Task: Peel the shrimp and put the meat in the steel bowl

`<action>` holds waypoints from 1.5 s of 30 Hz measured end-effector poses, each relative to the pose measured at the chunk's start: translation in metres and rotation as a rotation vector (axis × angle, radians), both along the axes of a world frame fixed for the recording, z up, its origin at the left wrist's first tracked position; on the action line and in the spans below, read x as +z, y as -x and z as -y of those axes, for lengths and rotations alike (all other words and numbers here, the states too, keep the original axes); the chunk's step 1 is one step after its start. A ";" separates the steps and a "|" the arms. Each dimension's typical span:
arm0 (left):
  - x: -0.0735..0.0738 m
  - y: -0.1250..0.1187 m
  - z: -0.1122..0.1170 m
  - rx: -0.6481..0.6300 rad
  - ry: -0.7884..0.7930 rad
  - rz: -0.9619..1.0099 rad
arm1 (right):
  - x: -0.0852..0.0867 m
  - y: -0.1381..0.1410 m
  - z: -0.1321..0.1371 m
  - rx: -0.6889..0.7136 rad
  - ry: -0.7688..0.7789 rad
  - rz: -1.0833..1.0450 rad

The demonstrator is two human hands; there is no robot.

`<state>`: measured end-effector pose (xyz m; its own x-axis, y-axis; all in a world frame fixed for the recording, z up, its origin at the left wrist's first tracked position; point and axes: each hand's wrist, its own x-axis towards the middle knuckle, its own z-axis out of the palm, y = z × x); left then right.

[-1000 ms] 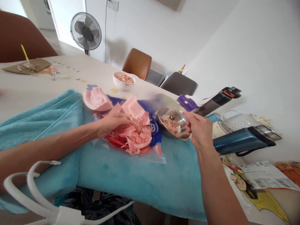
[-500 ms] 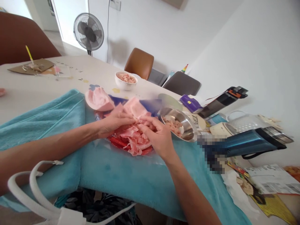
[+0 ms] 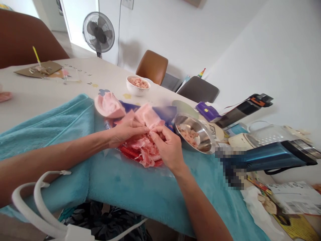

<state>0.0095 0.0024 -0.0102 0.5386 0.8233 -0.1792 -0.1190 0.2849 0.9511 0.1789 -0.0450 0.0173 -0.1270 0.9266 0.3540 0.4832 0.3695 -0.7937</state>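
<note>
White cable (image 3: 25,206) loops up at the bottom left, right by the person's left forearm, and dark patterned cloth (image 3: 105,219) shows just below the edge of a teal towel (image 3: 140,187). So that towel covers the near part of the surface (image 3: 82,85), with a folded-over bit on the left. On it there's some red and blue plastic (image 3: 169,112) with a heap of pink scraps (image 3: 147,155) on top, and that's where both hands are. Left hand (image 3: 126,132) and right hand (image 3: 169,145) basically meet over the heap, grip nearly closed on each, fingertips pinching a pink piece (image 3: 150,133) between them. Fingers hide most of it, so can't tell its shape, sorry. Chunky pink rind (image 3: 110,105) sits just past the left hand. Steel bowl (image 3: 207,139) is right beside the right hand, with pale pink bits (image 3: 188,135) in it, and a blue bottle (image 3: 271,155) is off to the right of that. Further back you've got a purple thing (image 3: 207,111), a dark bottle (image 3: 238,112) and a white bowl (image 3: 137,90) heaped with more pink stuff. Beyond the surface: brown chair (image 3: 152,67), then a fan (image 3: 99,31) back left.
</note>
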 end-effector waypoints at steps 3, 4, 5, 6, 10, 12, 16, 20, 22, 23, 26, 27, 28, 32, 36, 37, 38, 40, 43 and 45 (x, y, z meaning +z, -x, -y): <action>0.005 -0.001 0.002 -0.038 0.123 0.070 | 0.000 -0.001 0.001 -0.003 0.031 -0.054; 0.007 -0.001 0.003 -0.033 0.148 0.090 | 0.000 -0.001 0.001 -0.009 0.044 -0.079; 0.008 -0.002 0.004 -0.019 0.158 0.112 | 0.000 -0.002 0.001 -0.017 0.057 -0.104; 0.010 -0.002 0.004 -0.001 0.155 0.134 | -0.001 -0.002 0.001 -0.027 0.072 -0.130; 0.013 -0.004 0.007 0.057 0.123 0.174 | -0.002 -0.003 0.001 -0.048 0.161 -0.240; 0.013 -0.005 0.007 0.078 0.133 0.165 | -0.003 -0.003 0.001 -0.037 0.210 -0.312; 0.013 -0.003 0.007 0.069 0.163 0.199 | -0.006 -0.001 0.000 0.016 0.316 -0.485; 0.013 -0.003 0.006 0.022 0.174 0.205 | -0.011 0.001 0.000 0.026 0.373 -0.572; 0.012 -0.003 0.006 0.037 0.137 0.218 | -0.012 0.001 0.000 -0.014 0.325 -0.524; 0.012 -0.003 0.005 0.040 0.123 0.224 | -0.012 0.000 0.000 -0.039 0.289 -0.483; 0.011 -0.003 0.005 0.020 0.152 0.216 | -0.010 0.000 0.002 -0.085 0.216 -0.313; 0.011 -0.003 0.005 0.009 0.169 0.203 | -0.010 0.000 0.003 -0.090 0.195 -0.250; 0.011 -0.002 0.005 -0.004 0.182 0.191 | -0.010 0.000 0.004 -0.097 0.160 -0.188; 0.010 -0.002 0.004 -0.018 0.168 0.158 | -0.014 0.001 0.005 -0.115 -0.130 0.050; 0.006 -0.002 0.003 -0.018 0.090 0.078 | -0.023 0.002 0.003 -0.122 -0.389 0.265; 0.005 -0.001 0.003 -0.017 0.062 0.047 | -0.024 0.002 0.003 -0.137 -0.415 0.307; 0.004 -0.001 0.002 -0.015 0.035 0.017 | -0.024 0.002 0.003 -0.148 -0.420 0.334; 0.003 -0.001 0.002 -0.016 -0.001 -0.032 | -0.020 0.002 0.003 -0.144 -0.350 0.322; 0.005 0.000 0.002 -0.025 -0.009 -0.046 | -0.012 0.000 0.003 -0.084 -0.069 0.137; 0.007 0.001 0.001 -0.023 -0.001 -0.034 | -0.008 -0.002 0.002 -0.058 0.138 -0.035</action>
<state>0.0088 0.0012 -0.0034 0.5509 0.8110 -0.1970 -0.0800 0.2863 0.9548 0.1813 -0.0467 0.0093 -0.0619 0.9721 0.2264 0.4718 0.2284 -0.8516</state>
